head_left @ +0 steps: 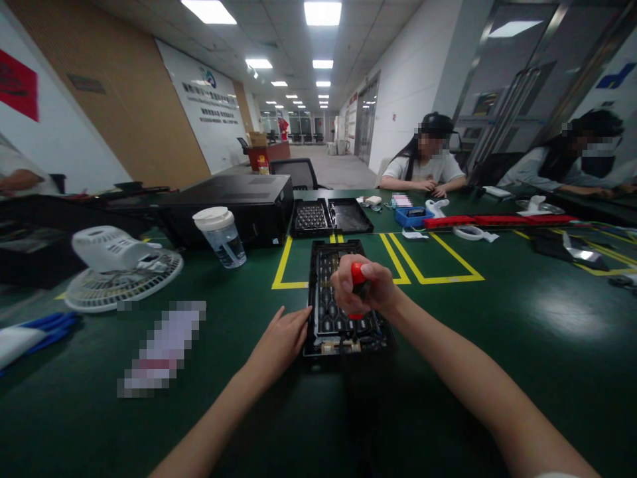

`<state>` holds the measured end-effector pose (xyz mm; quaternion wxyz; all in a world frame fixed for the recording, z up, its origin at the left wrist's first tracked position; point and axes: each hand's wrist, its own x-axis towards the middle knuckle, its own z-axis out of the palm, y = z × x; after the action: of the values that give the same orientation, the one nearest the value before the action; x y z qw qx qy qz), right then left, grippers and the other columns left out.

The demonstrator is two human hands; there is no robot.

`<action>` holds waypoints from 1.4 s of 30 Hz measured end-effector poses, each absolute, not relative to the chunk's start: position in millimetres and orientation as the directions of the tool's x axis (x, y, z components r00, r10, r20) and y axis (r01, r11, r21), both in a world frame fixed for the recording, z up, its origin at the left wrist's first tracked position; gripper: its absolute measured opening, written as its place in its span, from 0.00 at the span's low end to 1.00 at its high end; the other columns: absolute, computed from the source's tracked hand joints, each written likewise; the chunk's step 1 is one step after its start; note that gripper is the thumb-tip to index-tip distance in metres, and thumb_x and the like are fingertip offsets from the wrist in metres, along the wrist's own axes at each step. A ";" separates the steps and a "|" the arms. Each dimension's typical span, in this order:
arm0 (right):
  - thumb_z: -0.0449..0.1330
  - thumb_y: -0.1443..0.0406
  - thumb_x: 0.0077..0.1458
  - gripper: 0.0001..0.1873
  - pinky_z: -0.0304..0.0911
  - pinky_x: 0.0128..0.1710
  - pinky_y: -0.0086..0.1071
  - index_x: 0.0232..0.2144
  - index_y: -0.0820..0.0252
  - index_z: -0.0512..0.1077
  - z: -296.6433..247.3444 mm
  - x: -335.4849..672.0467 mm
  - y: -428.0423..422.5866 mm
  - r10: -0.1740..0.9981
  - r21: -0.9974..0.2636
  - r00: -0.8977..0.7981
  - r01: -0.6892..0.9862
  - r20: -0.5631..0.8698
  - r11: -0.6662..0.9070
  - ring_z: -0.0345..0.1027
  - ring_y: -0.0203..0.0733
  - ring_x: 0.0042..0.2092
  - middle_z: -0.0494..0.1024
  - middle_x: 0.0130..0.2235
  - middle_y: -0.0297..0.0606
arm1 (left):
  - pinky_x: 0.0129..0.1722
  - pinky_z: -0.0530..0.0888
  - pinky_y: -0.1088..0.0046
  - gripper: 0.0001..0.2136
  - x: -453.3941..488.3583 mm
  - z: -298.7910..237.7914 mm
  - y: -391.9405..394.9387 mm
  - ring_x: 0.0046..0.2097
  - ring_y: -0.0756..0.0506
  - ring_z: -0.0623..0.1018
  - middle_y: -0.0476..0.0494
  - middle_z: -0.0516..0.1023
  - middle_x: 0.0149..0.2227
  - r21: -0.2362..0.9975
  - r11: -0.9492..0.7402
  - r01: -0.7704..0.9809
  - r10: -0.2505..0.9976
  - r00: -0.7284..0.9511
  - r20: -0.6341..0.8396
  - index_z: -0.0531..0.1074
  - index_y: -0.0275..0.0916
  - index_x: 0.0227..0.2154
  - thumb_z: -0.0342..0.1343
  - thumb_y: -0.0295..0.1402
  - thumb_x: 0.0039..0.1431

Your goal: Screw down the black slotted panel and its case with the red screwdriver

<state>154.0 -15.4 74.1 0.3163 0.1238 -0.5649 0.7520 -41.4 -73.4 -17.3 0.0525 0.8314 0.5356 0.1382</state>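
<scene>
Before me on the green table lies an open black plastic case [328,312], with rows of dark rounded shapes inside and a brownish part at its near end. My right hand [365,287] is closed around the red and black handle of a screwdriver [357,271], held over the case. The hand hides the screwdriver's shaft and tip, so I cannot tell whether the tip touches anything. My left hand [286,334] rests beside the case, fingers extended and touching its left edge.
Behind the case lies another opened black case [331,218]. A large black box [233,199], a lidded cup [221,238] and a white fan [122,269] stand left. A blue tray [413,216] and red strip [497,220] lie right. A person [428,159] sits opposite.
</scene>
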 end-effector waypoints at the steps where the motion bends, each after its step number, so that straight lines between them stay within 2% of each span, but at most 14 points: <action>1: 0.52 0.59 0.51 0.12 0.50 0.10 0.20 0.27 0.63 0.69 73.9 153.7 -16.1 0.344 -0.772 -0.766 -0.616 0.543 -0.153 0.54 0.26 0.14 0.65 0.19 0.29 | 0.58 0.56 0.53 0.19 -41.2 -17.0 -73.7 0.53 0.46 0.70 0.41 0.70 0.53 0.235 -0.422 0.876 0.905 0.389 0.174 0.60 0.37 0.54 0.38 0.31 0.61; 7: 0.52 0.58 0.51 0.13 0.52 0.10 0.21 0.27 0.63 0.67 70.9 153.6 -17.9 0.411 -0.784 -0.737 -0.616 0.537 -0.078 0.54 0.27 0.13 0.65 0.18 0.29 | 0.58 0.56 0.53 0.19 -41.5 -17.3 -73.9 0.52 0.46 0.70 0.41 0.70 0.53 0.236 -0.422 0.875 0.905 0.393 0.162 0.60 0.38 0.55 0.38 0.32 0.61; 19: 0.49 0.63 0.53 0.11 0.50 0.11 0.21 0.27 0.63 0.67 74.6 157.5 -23.0 0.537 -0.775 -0.646 -0.631 0.541 0.021 0.55 0.28 0.13 0.66 0.19 0.30 | 0.59 0.55 0.53 0.20 -41.4 -19.3 -73.0 0.53 0.46 0.70 0.40 0.70 0.53 0.224 -0.425 0.877 0.903 0.394 0.170 0.59 0.36 0.55 0.38 0.31 0.61; 28: 0.51 0.59 0.52 0.11 0.50 0.11 0.21 0.27 0.61 0.65 76.9 160.1 -28.2 0.679 -0.802 -0.536 -0.583 0.501 0.132 0.54 0.27 0.13 0.65 0.18 0.27 | 0.59 0.56 0.54 0.20 -42.1 -18.2 -73.8 0.53 0.46 0.70 0.41 0.70 0.53 0.236 -0.425 0.874 0.903 0.394 0.169 0.60 0.38 0.55 0.38 0.32 0.61; 35: 0.48 0.63 0.55 0.10 0.49 0.12 0.21 0.29 0.61 0.65 78.0 159.6 -32.5 0.702 -0.777 -0.466 -0.596 0.539 0.201 0.53 0.27 0.13 0.64 0.18 0.27 | 0.58 0.56 0.53 0.20 -40.5 -16.1 -74.9 0.53 0.46 0.70 0.41 0.69 0.54 0.229 -0.426 0.875 0.903 0.395 0.170 0.60 0.37 0.55 0.38 0.31 0.61; 42: 0.49 0.62 0.55 0.09 0.47 0.12 0.21 0.29 0.61 0.64 80.3 157.6 -40.1 0.755 -0.788 -0.390 -0.556 0.528 0.264 0.53 0.27 0.13 0.64 0.18 0.27 | 0.59 0.55 0.53 0.20 -40.3 -16.9 -74.0 0.54 0.46 0.70 0.40 0.69 0.54 0.227 -0.422 0.878 0.905 0.393 0.161 0.60 0.36 0.55 0.38 0.31 0.61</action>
<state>157.6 -40.1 80.3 0.5457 -0.0860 -0.5781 0.6006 -40.3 -74.0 -16.9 0.0525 0.8330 0.5351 0.1304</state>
